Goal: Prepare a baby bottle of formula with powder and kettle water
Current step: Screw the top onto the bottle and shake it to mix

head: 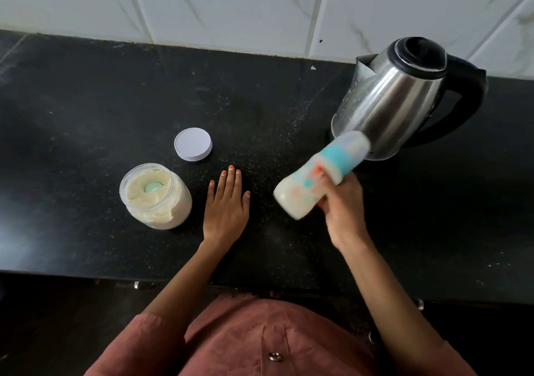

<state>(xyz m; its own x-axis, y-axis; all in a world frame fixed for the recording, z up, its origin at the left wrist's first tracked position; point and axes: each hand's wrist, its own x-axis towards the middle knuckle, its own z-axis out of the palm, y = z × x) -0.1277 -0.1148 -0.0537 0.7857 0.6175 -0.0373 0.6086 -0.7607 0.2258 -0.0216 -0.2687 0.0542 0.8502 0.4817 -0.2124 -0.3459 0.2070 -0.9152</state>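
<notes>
My right hand grips a baby bottle tilted above the counter, its teal collar and clear cap pointing up toward the kettle. The bottle is blurred and holds whitish liquid. My left hand lies flat on the black counter, fingers together, holding nothing. To its left stands an open clear jar of cream powder with a teal scoop sunk in the powder. The jar's white lid lies on the counter behind it. A steel kettle with black lid and handle stands at the right rear.
A white tiled wall runs behind the counter, with a switch plate at the top edge. The counter's front edge runs below my forearms, with dark cabinet fronts under it.
</notes>
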